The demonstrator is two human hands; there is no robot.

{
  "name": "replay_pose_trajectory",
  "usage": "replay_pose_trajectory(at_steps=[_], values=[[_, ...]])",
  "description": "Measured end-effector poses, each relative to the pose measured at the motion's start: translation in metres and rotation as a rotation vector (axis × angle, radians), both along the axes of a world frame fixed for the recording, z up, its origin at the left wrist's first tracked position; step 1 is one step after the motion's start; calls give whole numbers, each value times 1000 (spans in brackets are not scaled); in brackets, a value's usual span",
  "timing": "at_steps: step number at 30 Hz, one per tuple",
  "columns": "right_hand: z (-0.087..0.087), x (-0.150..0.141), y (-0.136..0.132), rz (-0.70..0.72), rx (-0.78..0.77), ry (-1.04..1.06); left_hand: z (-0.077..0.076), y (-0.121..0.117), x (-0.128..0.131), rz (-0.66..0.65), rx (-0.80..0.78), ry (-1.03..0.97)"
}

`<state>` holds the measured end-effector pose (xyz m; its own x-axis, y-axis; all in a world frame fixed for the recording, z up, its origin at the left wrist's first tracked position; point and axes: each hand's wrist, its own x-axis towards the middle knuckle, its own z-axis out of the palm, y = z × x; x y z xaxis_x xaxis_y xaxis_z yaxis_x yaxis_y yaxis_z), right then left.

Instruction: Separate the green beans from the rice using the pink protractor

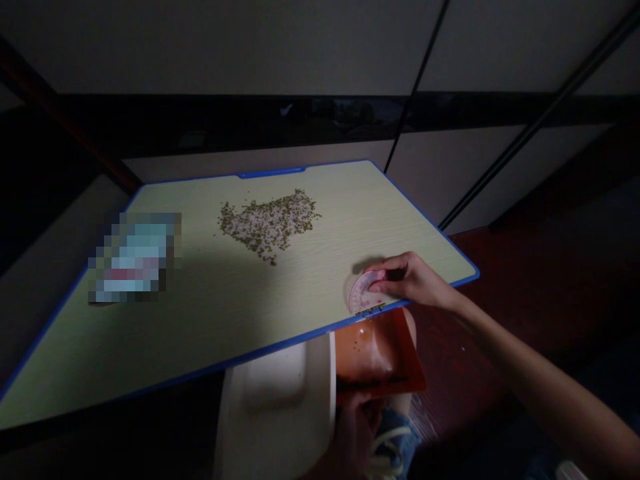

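Observation:
My right hand [407, 280] rests near the front right edge of a pale wooden lap table with a blue rim [280, 347]. Its fingers are closed on a pink half-round protractor [364, 295], held at the table's edge. Below that edge my left hand [353, 427] grips an orange tray [380, 353] with a few small grains in it. A heap of small green and white grains [267, 223] lies spread on the far middle of the table, well away from both hands.
A blurred blue and white packet [134, 257] lies at the table's left. A white container [275, 400] sits under the front edge beside the tray. Dark poles [525, 133] slant up at the right, against a pale wall.

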<state>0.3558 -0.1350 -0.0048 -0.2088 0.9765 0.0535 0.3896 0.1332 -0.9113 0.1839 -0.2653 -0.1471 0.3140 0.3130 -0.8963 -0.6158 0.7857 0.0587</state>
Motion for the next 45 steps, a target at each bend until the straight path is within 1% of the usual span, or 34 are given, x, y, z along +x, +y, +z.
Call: replay_pose_trajectory(at_steps=[5, 12, 20, 27, 30, 33, 37, 40, 42, 45], values=[[1, 0, 0, 14, -5, 12, 5, 1, 1, -10, -16, 14], [2, -1, -1, -4, -44, 17, -5, -1, 0, -17, -3, 3], [-3, 1, 0, 3, -63, 67, -1, 3, 1, -1, -3, 23], [-4, 2, 0, 7, -39, 78, -11, -5, -2, -22, 3, -10], [-3, 1, -2, -25, -44, 90, -11, -7, -2, -42, 0, 2], [-3, 1, -3, -73, -61, 134, -7, -6, -2, -55, -11, 24], [-3, 1, -3, -177, -66, 237, 0, -4, -1, -56, -15, 20], [-3, 2, -3, -257, -36, 276, 2, -4, 1, -28, -12, -6], [-3, 3, -3, -291, -7, 262, 0, -4, 1, -18, 0, -24], [-4, 3, -4, -291, 12, 228, -11, -5, -1, -58, -40, -10]])
